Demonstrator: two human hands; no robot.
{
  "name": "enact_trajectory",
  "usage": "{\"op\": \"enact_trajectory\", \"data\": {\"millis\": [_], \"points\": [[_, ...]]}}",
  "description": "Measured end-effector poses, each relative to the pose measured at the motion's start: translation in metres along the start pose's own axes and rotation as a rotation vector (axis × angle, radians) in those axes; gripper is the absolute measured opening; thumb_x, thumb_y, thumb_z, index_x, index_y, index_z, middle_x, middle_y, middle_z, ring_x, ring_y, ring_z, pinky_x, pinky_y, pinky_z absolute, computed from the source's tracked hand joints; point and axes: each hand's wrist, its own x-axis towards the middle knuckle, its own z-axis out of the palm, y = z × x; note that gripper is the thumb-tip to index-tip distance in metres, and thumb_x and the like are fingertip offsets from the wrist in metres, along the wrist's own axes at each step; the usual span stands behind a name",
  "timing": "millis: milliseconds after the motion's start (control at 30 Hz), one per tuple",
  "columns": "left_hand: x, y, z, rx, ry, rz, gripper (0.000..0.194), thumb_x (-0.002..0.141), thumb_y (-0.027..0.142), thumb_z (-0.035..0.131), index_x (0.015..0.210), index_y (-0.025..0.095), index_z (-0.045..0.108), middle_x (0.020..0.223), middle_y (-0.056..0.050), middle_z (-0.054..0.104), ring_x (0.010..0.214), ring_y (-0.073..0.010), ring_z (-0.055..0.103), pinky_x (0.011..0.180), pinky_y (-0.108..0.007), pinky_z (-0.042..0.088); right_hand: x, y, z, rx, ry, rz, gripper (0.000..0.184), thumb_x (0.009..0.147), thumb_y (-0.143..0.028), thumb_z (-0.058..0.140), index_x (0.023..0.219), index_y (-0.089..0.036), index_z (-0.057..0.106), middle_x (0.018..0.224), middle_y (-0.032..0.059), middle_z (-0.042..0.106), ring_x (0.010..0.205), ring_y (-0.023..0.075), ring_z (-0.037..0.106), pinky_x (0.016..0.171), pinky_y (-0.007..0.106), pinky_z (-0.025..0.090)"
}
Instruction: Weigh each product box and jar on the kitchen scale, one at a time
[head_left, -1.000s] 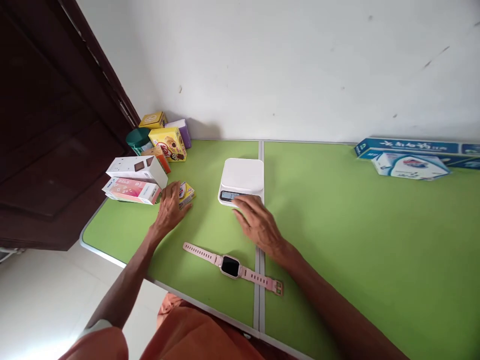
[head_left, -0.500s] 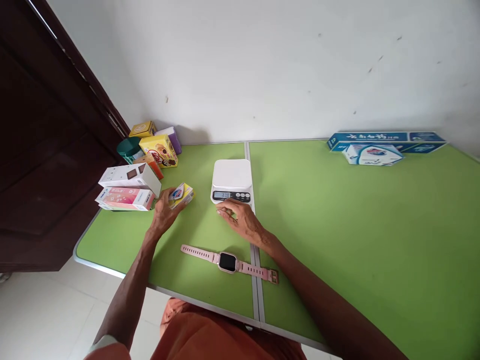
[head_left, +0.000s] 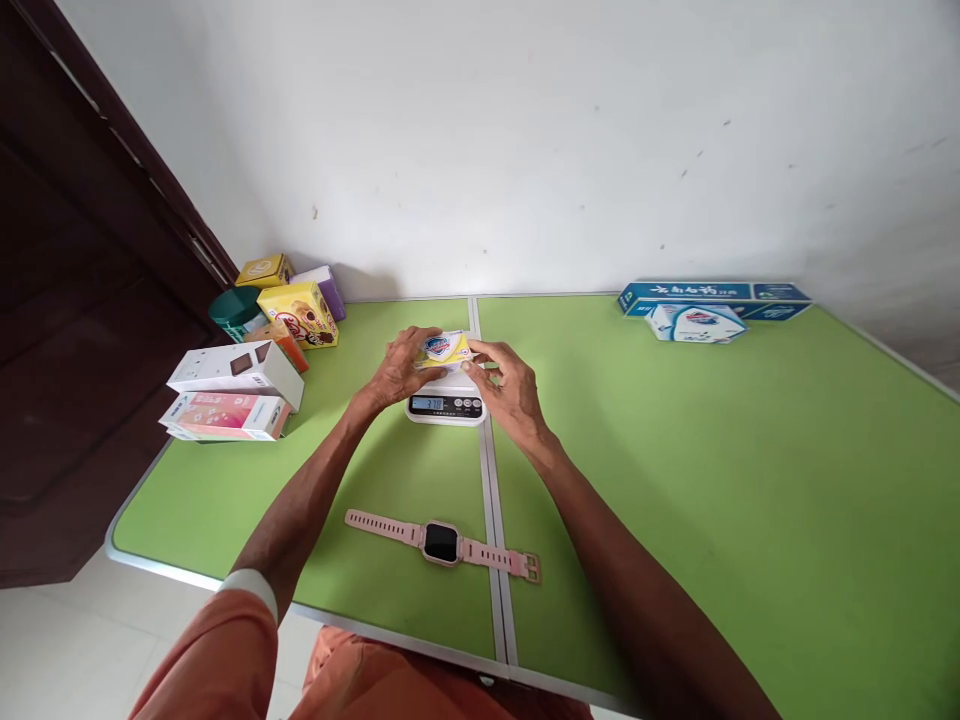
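A small yellow and white soap box (head_left: pixel 445 350) is held over the platform of a white kitchen scale (head_left: pixel 445 405), whose display is lit. My left hand (head_left: pixel 399 366) grips the box's left end with curled fingers. My right hand (head_left: pixel 506 389) pinches its right end. I cannot tell whether the box rests on the platform. A pink smartwatch (head_left: pixel 441 541) lies flat with its strap stretched out on the green table (head_left: pixel 712 470), nearer to me than the scale.
At the left of the table lie a white box (head_left: pixel 234 368) on a pink box (head_left: pixel 223 415), with yellow, purple and orange boxes (head_left: pixel 296 310) and a dark green tub behind them. Blue and white boxes (head_left: pixel 709 305) sit by the wall at the far right. A dark wooden door stands at the left.
My left hand lifted the soap box from beside the pink box and carried it right, over the scale. My right hand left the scale's buttons and took the box's other end.
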Motion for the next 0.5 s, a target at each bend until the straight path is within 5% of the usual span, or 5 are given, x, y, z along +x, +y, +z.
{"op": "enact_trajectory", "data": {"millis": [300, 400, 500], "points": [[0.012, -0.014, 0.010, -0.037, -0.082, -0.017, 0.064, 0.091, 0.039, 0.080, 0.151, 0.024, 0.063, 0.148, -0.014, 0.068, 0.140, -0.0360, 0.058, 0.124, -0.056, 0.043, 0.002, 0.022, 0.004, -0.029, 0.030, 0.033, 0.045, 0.099, -0.059, 0.066, 0.126, -0.025, 0.077, 0.123, 0.0120, 0.078, 0.104, 0.0284, 0.076, 0.083, 0.045, 0.068], [0.005, -0.016, 0.014, -0.162, 0.017, -0.034, 0.073, 0.093, 0.055, 0.079, 0.156, 0.024, 0.059, 0.156, -0.016, 0.063, 0.149, -0.0376, 0.054, 0.129, -0.058, 0.039, 0.004, 0.028, 0.008, -0.080, 0.092, 0.036, 0.049, 0.100, -0.063, 0.063, 0.125, -0.024, 0.077, 0.125, 0.0143, 0.078, 0.111, 0.0304, 0.075, 0.088, 0.047, 0.068], [-0.006, -0.023, 0.026, -0.415, 0.235, -0.160, 0.073, 0.102, 0.071, 0.059, 0.158, 0.025, 0.056, 0.170, -0.017, 0.052, 0.161, -0.0369, 0.045, 0.134, -0.057, 0.035, 0.001, 0.036, 0.012, -0.097, 0.182, 0.072, 0.060, 0.099, -0.070, 0.060, 0.131, -0.021, 0.075, 0.135, 0.0193, 0.075, 0.125, 0.0341, 0.072, 0.099, 0.053, 0.066]]}}
